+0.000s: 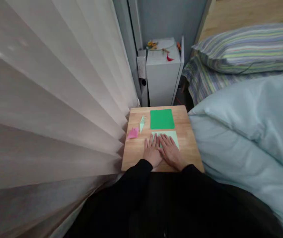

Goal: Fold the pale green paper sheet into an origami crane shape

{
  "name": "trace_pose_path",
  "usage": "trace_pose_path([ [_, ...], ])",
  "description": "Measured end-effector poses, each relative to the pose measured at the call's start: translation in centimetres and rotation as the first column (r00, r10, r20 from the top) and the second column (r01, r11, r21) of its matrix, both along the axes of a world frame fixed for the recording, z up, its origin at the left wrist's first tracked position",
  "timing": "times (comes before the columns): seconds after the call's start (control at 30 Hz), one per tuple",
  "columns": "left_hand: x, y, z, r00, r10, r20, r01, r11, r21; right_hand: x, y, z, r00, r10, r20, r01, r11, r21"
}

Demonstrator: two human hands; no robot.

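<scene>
A pale green sheet of paper (pixel 173 134) lies flat on the wooden table (pixel 189 145) in front of me. My left hand (pixel 152 152) rests at its left side with fingers stretched forward, some of them on the paper. My right hand (pixel 170 149) lies flat across the sheet, its thumb side touching or overlapping my left hand. Both hands hide much of the near part of the paper. Just beyond it is a darker green square sheet (pixel 162 119). To the left are a folded pale green paper piece (pixel 141 124) and a folded pink paper piece (pixel 133 133).
A pleated pale curtain (pixel 82 82) hangs along the table's left edge. On the right is a bed with a light blue quilt (pixel 250 122) and a striped pillow (pixel 250 49). Behind the table stands a white cabinet (pixel 161 79) with small ornaments on top.
</scene>
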State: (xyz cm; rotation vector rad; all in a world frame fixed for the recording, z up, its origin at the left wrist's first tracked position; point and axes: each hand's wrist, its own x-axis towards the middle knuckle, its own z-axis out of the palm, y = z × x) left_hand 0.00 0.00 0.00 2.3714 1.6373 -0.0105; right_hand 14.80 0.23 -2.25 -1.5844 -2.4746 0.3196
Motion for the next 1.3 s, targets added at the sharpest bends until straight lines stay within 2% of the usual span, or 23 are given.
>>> trace_pose_path([
  [0.2,-0.2,-0.1,0.0,1.000,-0.016,0.026,0.014,0.998,0.063,2.8,0.6,0.1,0.969,-0.232,0.083,0.229,0.972,0.049],
  [0.37,-0.8,0.3,0.4,0.999,-0.013,0.043,0.010,0.998,0.068,3.5,1.1,1.4,0.951,-0.275,0.142,0.281,0.959,-0.025],
  [0.47,-0.7,0.6,1.1,0.999,-0.010,0.045,0.009,1.000,0.028,3.8,1.5,2.8,0.960,-0.235,0.150,0.250,0.964,-0.092],
  [0.63,0.2,0.2,2.3,0.997,-0.020,0.075,0.019,1.000,0.019,3.3,1.3,4.4,0.998,-0.055,0.038,0.057,0.995,-0.078],
  [0.8,0.9,-0.4,2.7,0.990,-0.111,0.087,0.114,0.993,-0.026,2.6,1.0,3.8,1.000,0.029,-0.002,-0.029,0.995,-0.101],
  [0.97,0.4,0.1,2.0,0.988,-0.143,0.060,0.149,0.984,-0.099,2.6,1.0,2.7,0.998,0.050,-0.027,-0.053,0.994,-0.095],
  [1.17,0.1,1.0,1.4,0.979,-0.172,0.105,0.175,0.984,-0.021,3.2,1.6,2.6,0.990,0.087,-0.111,-0.093,0.994,-0.050],
  [1.3,0.5,0.6,1.4,0.980,-0.162,0.112,0.162,0.987,0.007,3.7,1.6,2.6,0.995,0.054,-0.086,-0.061,0.995,-0.083],
])
